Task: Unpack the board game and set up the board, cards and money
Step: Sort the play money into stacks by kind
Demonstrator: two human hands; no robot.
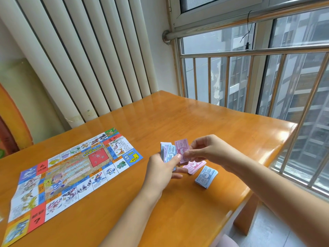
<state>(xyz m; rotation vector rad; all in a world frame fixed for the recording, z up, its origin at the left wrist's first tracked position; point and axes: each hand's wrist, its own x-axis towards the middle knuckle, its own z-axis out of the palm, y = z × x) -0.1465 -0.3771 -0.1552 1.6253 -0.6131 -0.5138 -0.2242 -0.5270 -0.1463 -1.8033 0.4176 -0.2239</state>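
The board (71, 173) lies unfolded and flat on the left part of the desk (178, 118). The left hand (165, 168) grips a wad of notes (168, 152), fingers curled round it and thumb pressed across the blue top note. The right hand (204, 150) pinches a single pink note (181, 148) between thumb and fingertips, just beside the wad and above the desk. Two sorted piles lie on the desk beneath the hands: a pink pile (195, 167), and a blue pile (206, 177) just beside it on the near side. No cards can be made out.
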